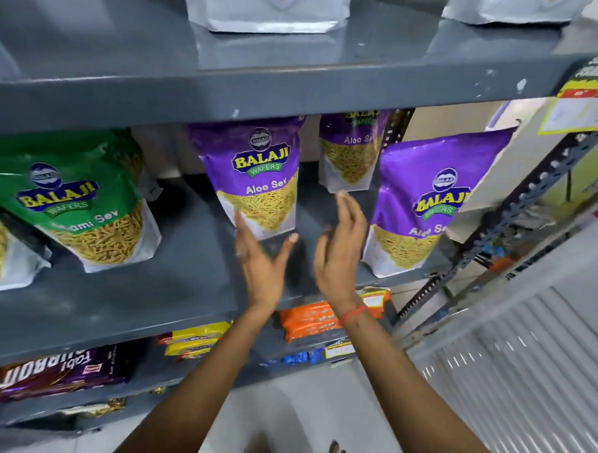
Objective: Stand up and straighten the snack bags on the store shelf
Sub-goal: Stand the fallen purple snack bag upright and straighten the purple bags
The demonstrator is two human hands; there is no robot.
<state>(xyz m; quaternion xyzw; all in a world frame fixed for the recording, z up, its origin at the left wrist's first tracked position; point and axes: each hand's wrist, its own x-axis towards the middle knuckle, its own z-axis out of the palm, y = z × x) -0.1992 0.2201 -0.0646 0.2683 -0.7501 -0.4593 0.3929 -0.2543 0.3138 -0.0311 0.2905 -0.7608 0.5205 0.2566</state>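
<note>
A purple Aloo Sev bag (255, 176) stands upright in the middle of the grey shelf (172, 275). My left hand (260, 265) is open just below it, fingertips touching its bottom corners. My right hand (341, 248) is open with spread fingers, in the gap to the right of that bag, holding nothing. A second purple bag (428, 204) stands at the right, leaning a little. A third purple bag (352, 150) stands further back. A green Sev bag (76, 199) leans at the left.
Silver bag bottoms (269, 9) stand on the upper shelf. Below lie orange packets (307, 319), yellow packets (193, 338) and a dark purple biscuit pack (58, 370). A perforated metal upright (517, 215) frames the shelf's right end. My bare feet show on the tiled floor.
</note>
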